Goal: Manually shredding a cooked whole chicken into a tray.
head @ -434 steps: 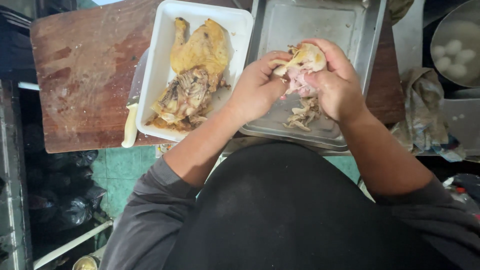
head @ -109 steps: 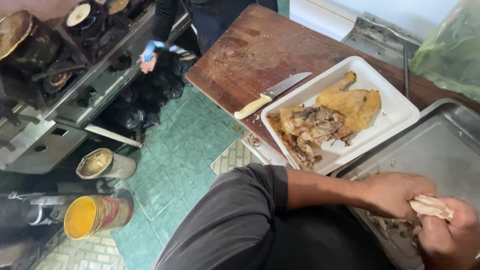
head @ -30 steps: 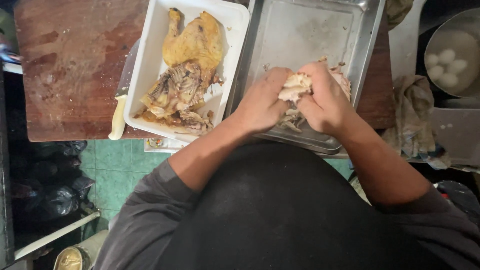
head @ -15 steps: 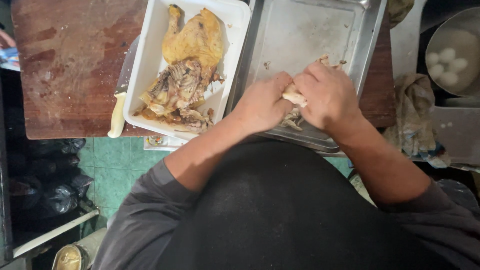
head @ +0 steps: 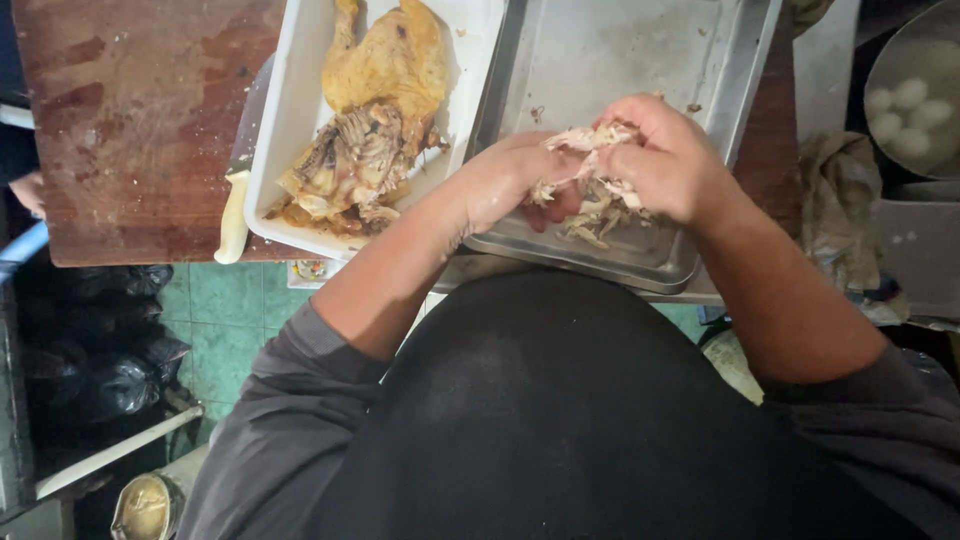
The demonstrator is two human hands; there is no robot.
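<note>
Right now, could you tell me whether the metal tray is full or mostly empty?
Mostly empty: the metal tray shows bare steel, with only a small pile of shredded meat under the hands.

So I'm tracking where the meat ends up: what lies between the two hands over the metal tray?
In the head view, a clump of shredded chicken meat sits between the left hand and right hand, both gripping it above the metal tray.

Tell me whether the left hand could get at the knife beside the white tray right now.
Probably not at once: the left hand is gripping chicken meat, and the white tray lies between it and the knife.
</note>
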